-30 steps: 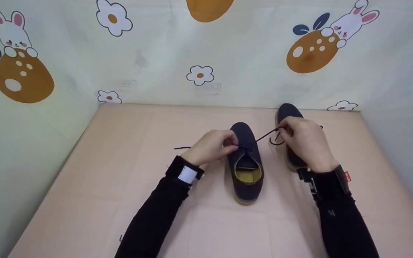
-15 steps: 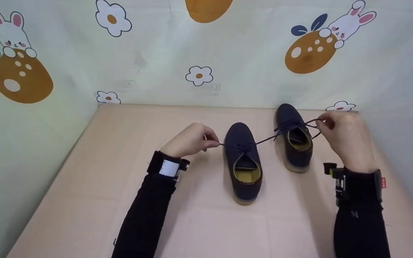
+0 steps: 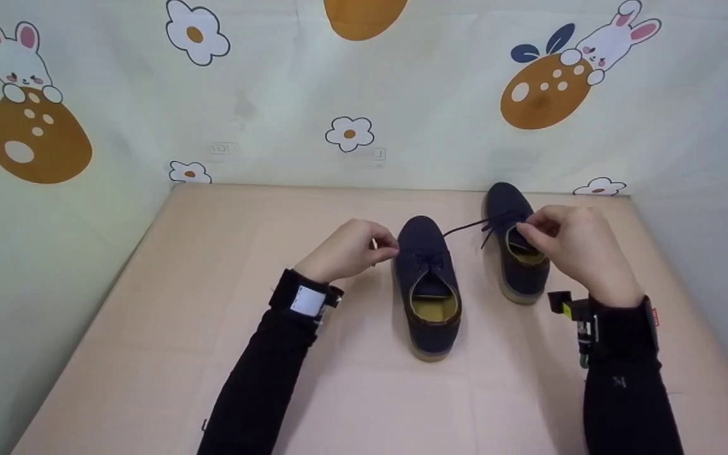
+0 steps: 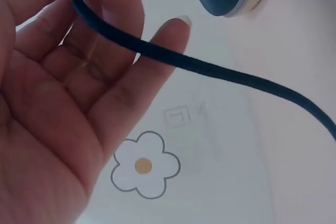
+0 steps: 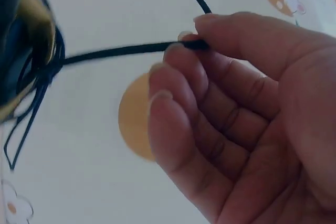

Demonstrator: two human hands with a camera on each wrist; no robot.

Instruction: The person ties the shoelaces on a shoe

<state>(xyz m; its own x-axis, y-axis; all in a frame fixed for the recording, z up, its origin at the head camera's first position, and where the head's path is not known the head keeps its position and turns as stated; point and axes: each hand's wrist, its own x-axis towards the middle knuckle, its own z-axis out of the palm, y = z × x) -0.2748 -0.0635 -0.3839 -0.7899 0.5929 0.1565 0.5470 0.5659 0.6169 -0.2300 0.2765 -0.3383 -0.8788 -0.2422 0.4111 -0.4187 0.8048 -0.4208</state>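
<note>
The left hand [image 3: 350, 250] is at 10 o'clock from the near shoe [image 3: 428, 287]. Only the left wrist view plainly shows the left lace [image 4: 199, 66] it pinches, crossing the fingers toward 4 o'clock; the fingertips' grip is cut off at the top. The near shoe sits on the table [image 3: 149, 354], the far shoe [image 3: 510, 240] at 2 o'clock from it, a cord [image 3: 466, 226] spanning between. The right hand [image 3: 582, 246], at the far shoe's 3 o'clock, hides some lacing from the head view; the right wrist view shows it pinching the right lace [image 5: 121, 52], the shoe blurred beyond.
</note>
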